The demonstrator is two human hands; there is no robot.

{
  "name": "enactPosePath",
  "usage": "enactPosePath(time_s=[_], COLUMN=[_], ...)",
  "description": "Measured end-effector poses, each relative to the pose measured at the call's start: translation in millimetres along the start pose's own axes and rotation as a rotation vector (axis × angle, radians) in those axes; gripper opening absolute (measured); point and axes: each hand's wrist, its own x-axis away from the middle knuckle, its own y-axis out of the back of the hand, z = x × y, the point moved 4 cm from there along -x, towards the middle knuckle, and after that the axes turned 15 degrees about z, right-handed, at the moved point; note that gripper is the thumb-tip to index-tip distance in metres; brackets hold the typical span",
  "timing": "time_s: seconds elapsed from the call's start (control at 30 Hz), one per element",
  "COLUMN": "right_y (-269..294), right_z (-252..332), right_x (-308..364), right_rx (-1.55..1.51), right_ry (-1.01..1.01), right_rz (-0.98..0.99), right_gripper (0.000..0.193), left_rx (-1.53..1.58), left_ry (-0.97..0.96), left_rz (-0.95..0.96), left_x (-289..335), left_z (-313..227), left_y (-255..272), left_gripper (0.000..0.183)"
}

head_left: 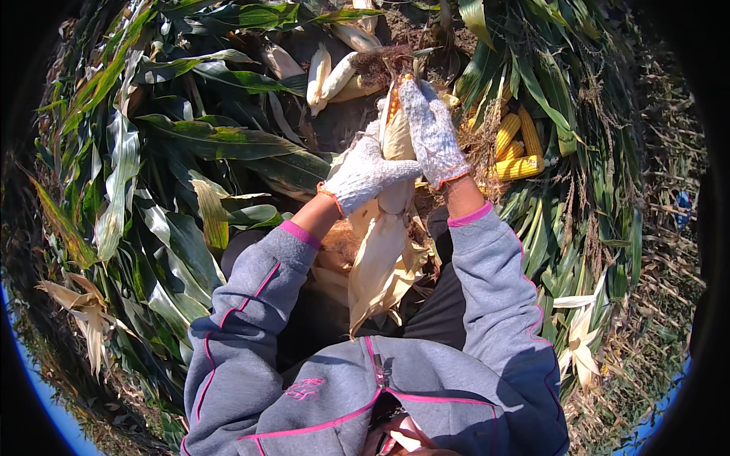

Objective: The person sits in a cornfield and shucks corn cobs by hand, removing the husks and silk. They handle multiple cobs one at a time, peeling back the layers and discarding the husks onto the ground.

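Observation:
Both my hands, in white knit gloves with orange cuffs, are at an ear of corn (397,137) held upright in front of me. Its pale husk is parted near the top, where a strip of orange kernels and brown silk shows. My left hand (372,169) grips the husk from the left, thumb laid across it. My right hand (432,125) is closed on the upper right side, its fingertips beside the bared kernels. Loose dry husk leaves (376,262) hang below the ear toward my lap.
Several husk-covered ears (334,80) lie on the soil beyond my hands. To the right, bare yellow cobs (521,144) rest among stalks. Green corn leaves (220,140) spread on the left, more stalks (563,83) on the right. Empty husks (579,346) lie at the lower right.

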Motion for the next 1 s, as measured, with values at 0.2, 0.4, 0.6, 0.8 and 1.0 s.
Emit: enactPosePath(time_s=[0.2,0.4,0.6,0.8,1.0], right_y=[6.7,31.0,34.6,47.9,7.4], right_z=[58.4,38.9,40.8,-13.4,8.2], right_x=[-0.7,3.5,5.4,4.1,10.9], right_rx=[0.458,0.821,0.748,0.119,-0.936], right_ry=[-0.143,0.178,-0.034,-0.143,-0.156], right_rz=[-0.123,-0.019,-0.155,-0.108,-0.252], right_gripper=[0.043,0.031,0.029,0.023,0.018], left_rx=[-0.179,-0.302,-0.193,0.146,0.103], left_ry=[0.093,0.142,0.096,0.011,-0.166], left_rz=[-0.082,-0.105,-0.064,-0.084,-0.310], left_x=[4.1,3.8,2.3,-0.3,1.8], left_z=[0.2,-7.8,-4.0,-8.0,-17.9], left_y=[4.4,2.1,3.3,1.9,10.4], left_gripper=[0.074,0.074,0.075,0.071,0.066])
